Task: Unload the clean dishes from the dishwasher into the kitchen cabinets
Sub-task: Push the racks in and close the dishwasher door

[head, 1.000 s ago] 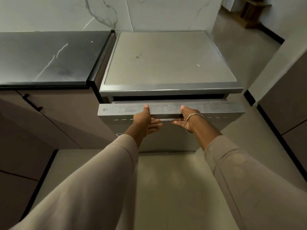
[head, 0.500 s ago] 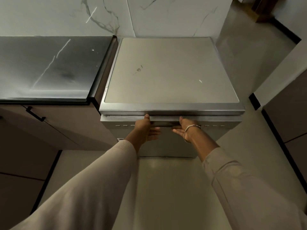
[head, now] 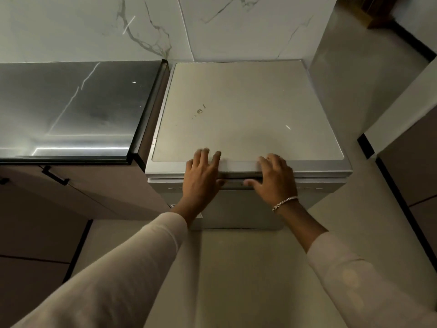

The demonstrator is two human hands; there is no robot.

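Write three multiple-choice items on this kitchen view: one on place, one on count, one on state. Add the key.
1. The dark countertop lies on which side of the dishwasher?
A) left
B) right
C) on top of it

2. How many hands rest on the dishwasher's top front edge?
A) none
B) one
C) two

3. The dishwasher door is:
A) folded down flat
B) up against the body
C) taken off

Key:
1 A, the countertop abuts its left side.
2 C, the left hand and the right hand both lie over that edge.
3 B, only a thin seam shows under the top.
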